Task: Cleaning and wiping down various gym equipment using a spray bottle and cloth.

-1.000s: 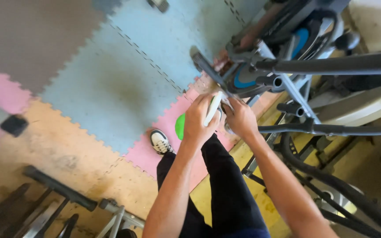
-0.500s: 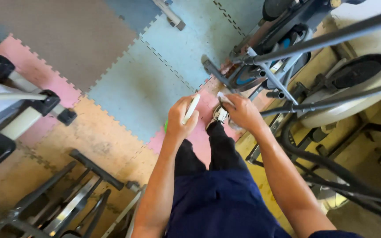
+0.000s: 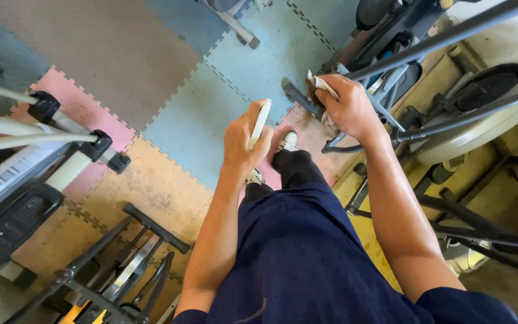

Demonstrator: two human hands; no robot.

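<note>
So the left hand (image 3: 244, 141) is wrapped around a slim white bottle-like thing (image 3: 260, 123), fingers closed on it, held out over the foam floor mats (image 3: 151, 78) roughly in the middle of the scene. Can't really tell what kind of bottle it is, only a narrow white edge shows past the thumb.

The right hand (image 3: 349, 108) is further off and to the right, fist closed on a crumpled whitish cloth (image 3: 319, 87), pressed up against the frame of the exercise machine (image 3: 403, 66). The cloth pokes out on the left of the knuckles, just touching a dark pedal-ish part of the machine.

Below the hands you see dark blue trousers (image 3: 307, 252) and white sneakers (image 3: 288, 141) standing on a pink tile right beside the machine. The mats are puzzle tiles in grey, blue, pink and orange. On the left sits another white and black machine (image 3: 25, 174), and near-left there's a black metal stand (image 3: 127, 258) lying on the orange tiles. On the right, a flywheel (image 3: 487, 87) in a pale housing.
</note>
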